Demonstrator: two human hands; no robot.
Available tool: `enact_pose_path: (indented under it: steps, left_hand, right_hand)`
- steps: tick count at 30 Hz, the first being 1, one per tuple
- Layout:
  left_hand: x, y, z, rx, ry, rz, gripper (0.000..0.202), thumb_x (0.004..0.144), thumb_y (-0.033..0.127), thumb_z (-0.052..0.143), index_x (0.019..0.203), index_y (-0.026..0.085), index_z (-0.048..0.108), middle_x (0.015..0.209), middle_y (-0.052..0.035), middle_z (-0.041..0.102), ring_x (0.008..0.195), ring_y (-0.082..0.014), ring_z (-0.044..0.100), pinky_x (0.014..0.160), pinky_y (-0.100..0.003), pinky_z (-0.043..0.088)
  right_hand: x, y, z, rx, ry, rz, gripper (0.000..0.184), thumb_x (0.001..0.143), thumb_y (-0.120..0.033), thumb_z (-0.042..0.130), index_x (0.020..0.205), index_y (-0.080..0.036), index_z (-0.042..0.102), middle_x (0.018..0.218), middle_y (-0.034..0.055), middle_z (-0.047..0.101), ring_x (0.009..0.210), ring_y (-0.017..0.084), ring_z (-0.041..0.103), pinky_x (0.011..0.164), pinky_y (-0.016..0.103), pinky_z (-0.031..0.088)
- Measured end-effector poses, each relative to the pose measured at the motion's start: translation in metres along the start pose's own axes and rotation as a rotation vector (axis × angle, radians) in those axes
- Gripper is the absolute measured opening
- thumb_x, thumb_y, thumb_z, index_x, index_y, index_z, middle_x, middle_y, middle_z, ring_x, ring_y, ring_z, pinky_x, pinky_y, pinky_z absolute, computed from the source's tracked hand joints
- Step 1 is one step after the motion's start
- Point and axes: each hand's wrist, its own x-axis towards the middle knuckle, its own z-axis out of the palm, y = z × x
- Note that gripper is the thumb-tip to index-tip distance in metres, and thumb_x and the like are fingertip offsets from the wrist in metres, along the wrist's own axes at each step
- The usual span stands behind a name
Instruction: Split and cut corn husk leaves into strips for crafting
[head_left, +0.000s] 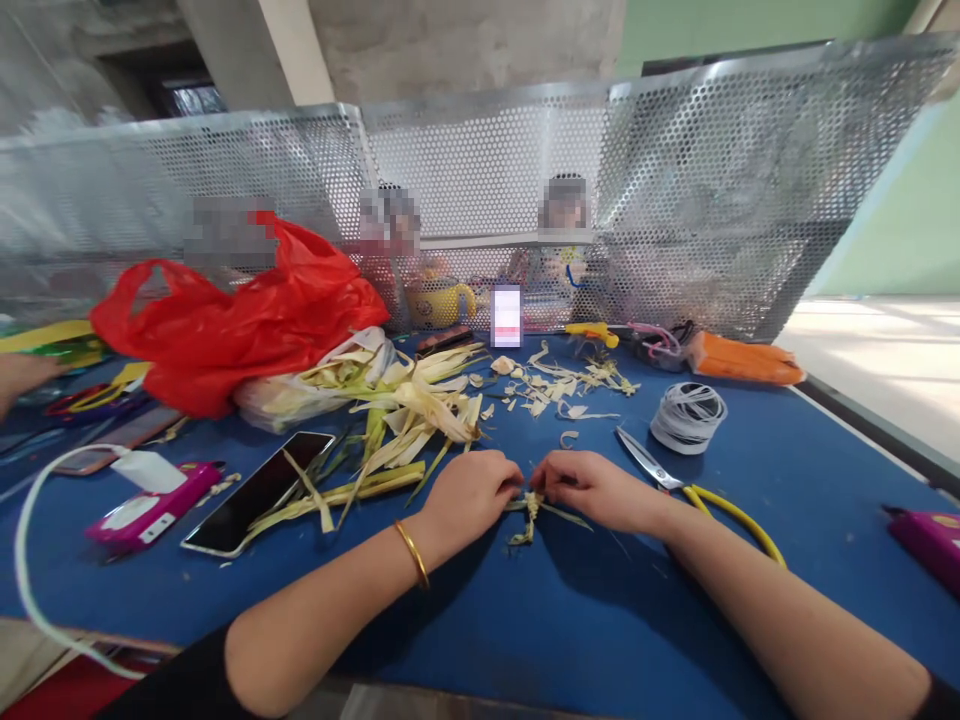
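Here, both hands hold braided husk well inside the table edge.

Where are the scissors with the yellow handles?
In the head view, the scissors lie right of the middle on the blue tabletop, just beyond the right hand, close to the roll of whitish string.

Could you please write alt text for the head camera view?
A person's left hand and right hand appear to hold a small, braided-looking corn husk strip over a blue table. Loose corn husks and a red plastic bag lie beyond to the left, with yellow-handled scissors and a coil of white cord to the right.
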Motion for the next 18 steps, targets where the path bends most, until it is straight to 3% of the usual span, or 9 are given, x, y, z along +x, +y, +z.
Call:
enact_pose_path:
  steps: [4,8,12,18]
  left_hand:
    - [0.010,-0.007,-0.005,-0.007,-0.025,-0.041,0.017,0.081,0.026,0.056,0.071,0.020,0.069,0.073,-0.0036,0.066,0.070,-0.0170,0.059,0.062,-0.025,0.037]
    - [0.021,-0.009,-0.002,-0.417,-0.121,-0.195,0.021,0.077,0.033,0.056,0.064,0.018,0.063,0.059,0.0013,0.059,0.055,-0.0120,0.051,0.051,-0.022,0.033]
    - [0.024,-0.004,0.009,-0.854,-0.164,-0.433,0.016,0.071,0.031,0.054,0.064,0.017,0.058,0.048,0.0053,0.050,0.043,-0.0082,0.041,0.044,-0.020,0.031]
    - [0.023,-0.001,0.016,-1.073,-0.137,-0.460,0.020,0.066,0.035,0.059,0.061,0.016,0.054,0.047,0.0053,0.050,0.042,-0.0064,0.041,0.042,-0.018,0.030]
  right_hand:
    - [0.001,-0.003,-0.002,0.038,-0.032,0.004,0.014,0.081,-0.014,0.048,0.072,-0.017,0.059,0.091,0.0031,0.067,0.083,0.015,0.059,0.076,0.027,0.044]
    - [0.002,-0.005,-0.003,0.048,-0.026,0.047,0.016,0.082,-0.015,0.047,0.085,-0.017,0.063,0.082,0.0015,0.064,0.078,0.014,0.056,0.073,0.026,0.043]
    - [0.003,-0.004,-0.003,0.050,0.007,0.064,0.016,0.082,-0.013,0.046,0.082,-0.017,0.061,0.080,0.0006,0.061,0.077,0.014,0.055,0.073,0.026,0.042]
    - [0.002,-0.003,-0.002,0.058,0.019,0.070,0.014,0.082,-0.012,0.048,0.076,-0.017,0.059,0.079,-0.0007,0.058,0.076,0.014,0.052,0.072,0.025,0.041]
